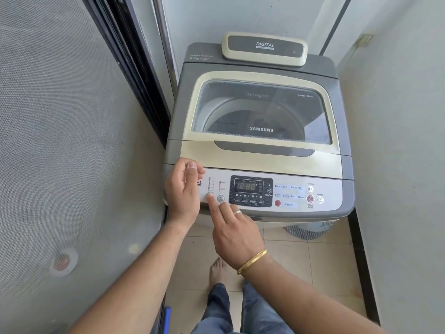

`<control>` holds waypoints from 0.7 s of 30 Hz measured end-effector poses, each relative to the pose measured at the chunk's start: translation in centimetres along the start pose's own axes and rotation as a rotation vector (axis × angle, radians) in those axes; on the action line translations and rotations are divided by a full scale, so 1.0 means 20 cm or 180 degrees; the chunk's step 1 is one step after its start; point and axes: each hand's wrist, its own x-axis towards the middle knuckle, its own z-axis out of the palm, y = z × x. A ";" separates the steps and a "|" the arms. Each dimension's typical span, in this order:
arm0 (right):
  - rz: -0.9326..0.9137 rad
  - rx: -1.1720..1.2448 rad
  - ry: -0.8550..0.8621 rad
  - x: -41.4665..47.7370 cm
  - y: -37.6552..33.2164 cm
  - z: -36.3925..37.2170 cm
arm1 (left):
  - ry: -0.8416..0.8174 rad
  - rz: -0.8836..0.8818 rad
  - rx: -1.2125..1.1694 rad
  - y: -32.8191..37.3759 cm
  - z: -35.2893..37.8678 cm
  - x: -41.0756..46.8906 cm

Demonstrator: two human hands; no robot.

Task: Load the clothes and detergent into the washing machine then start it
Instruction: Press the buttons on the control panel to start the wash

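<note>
Both hands are at the front left of the washing machine [260,150]: the right hand [237,233] has its index finger [214,204] stretched out with the tip on a round button [211,195] at the left end of the control panel [332,189], the other fingers folded and gripping nothing, while the left hand [183,189] rests loosely curled and empty against the panel's left edge, thumb raised. A ring sits on one folded finger of the right hand and a gold bangle [252,261] circles that wrist. On the panel the digital display [248,186] shows lit digits, with a red Start/Pause button [310,198] and a power button [320,200] toward the right end. Behind the panel the glass lid [262,112] lies closed, the drum dimly visible through it. Around the machine stand pale walls and, on the left, a mesh screen door [60,141]. Below, a bare foot [218,271] and jeans show on the tiled floor [313,268].
</note>
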 end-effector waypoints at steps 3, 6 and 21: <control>-0.0019 -0.0023 0.0024 0.00 0.00 0.00 | 0.0009 0.0013 0.0027 0.00 0.00 0.00; -0.0027 -0.0020 0.0023 0.00 0.00 0.00 | 0.0014 0.0037 0.0036 0.01 0.00 0.00; -0.0040 0.0270 0.0044 -0.11 0.09 -0.02 | -0.0020 0.0087 0.0231 0.01 0.01 -0.01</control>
